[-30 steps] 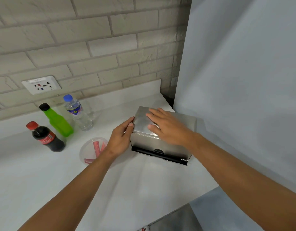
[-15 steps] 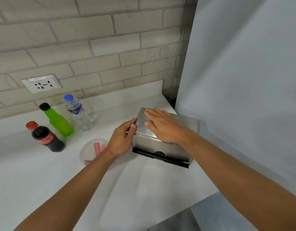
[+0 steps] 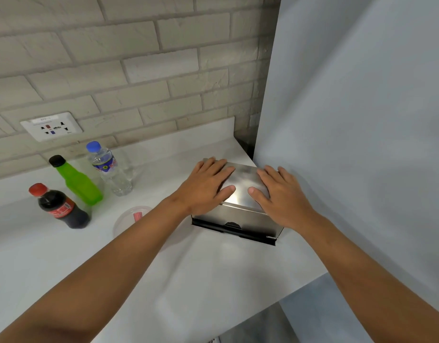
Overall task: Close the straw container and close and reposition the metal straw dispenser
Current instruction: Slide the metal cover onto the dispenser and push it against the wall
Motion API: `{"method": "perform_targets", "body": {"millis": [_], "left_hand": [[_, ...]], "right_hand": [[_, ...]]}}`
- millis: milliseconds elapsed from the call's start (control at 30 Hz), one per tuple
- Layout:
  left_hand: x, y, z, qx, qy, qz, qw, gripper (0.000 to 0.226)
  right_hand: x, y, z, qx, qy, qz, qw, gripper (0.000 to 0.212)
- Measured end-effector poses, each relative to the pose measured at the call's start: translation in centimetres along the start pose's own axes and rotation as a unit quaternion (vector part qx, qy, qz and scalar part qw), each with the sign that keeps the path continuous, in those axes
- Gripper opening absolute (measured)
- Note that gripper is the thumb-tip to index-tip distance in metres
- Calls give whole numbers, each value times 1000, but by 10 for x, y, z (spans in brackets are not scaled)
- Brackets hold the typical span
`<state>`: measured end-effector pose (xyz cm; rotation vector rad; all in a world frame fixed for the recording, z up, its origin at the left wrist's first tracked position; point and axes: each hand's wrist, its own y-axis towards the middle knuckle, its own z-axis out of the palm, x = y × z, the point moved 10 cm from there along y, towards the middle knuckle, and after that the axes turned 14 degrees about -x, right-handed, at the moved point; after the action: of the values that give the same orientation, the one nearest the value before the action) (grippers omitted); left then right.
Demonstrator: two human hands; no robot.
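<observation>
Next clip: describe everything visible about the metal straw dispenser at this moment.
The metal straw dispenser is a brushed, shiny steel box with a black strip along its lower front edge. Its lid looks shut. It sits upright on the white counter, close to the grey panel on the right. The left hand and right hand both lie flat, palms down, on its top. Its contents are hidden.

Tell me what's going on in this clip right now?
A person has both palms flat on the lid of a metal straw dispenser on a white counter: left hand on its left half, right hand on its right. The lid looks closed. A round clear container with red pieces sits beside it, near three bottles.
</observation>
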<state>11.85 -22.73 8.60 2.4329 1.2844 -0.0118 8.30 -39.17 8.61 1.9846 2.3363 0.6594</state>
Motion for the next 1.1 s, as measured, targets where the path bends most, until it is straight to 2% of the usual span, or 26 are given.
{"method": "perform_targets", "body": {"millis": [100,200,300,367,467,533,633,733,1100], "left_hand": [[-2,-1,2,-10,11,2,1000,59],[0,-3,1,-14,-4,-17,1000,59],[10,-6,-2,-27,-50,-80,995,65],[22,-12,-2,-38,-97,-144,984,74],[38,-28,3,-39,-163,-231,958,82],[42,-34,4,-46,-198,-254,946,83],[42,-42,5,-50,-208,-271,939,86],[39,-49,5,-52,-205,-284,935,87],[5,-94,0,-71,-162,-341,923,83]], "right_hand": [[1,-4,-3,-48,23,10,999,71],[2,-4,-6,-63,42,10,997,68],[-4,-7,-5,-63,82,25,994,62],[-15,-10,1,-57,124,77,988,61],[-30,-26,10,-44,176,169,969,77],[-31,-40,16,-28,204,189,960,89],[-29,-52,18,-16,201,177,963,99],[-28,-54,15,-4,218,171,961,99],[-24,-61,7,36,245,87,965,75]]}}
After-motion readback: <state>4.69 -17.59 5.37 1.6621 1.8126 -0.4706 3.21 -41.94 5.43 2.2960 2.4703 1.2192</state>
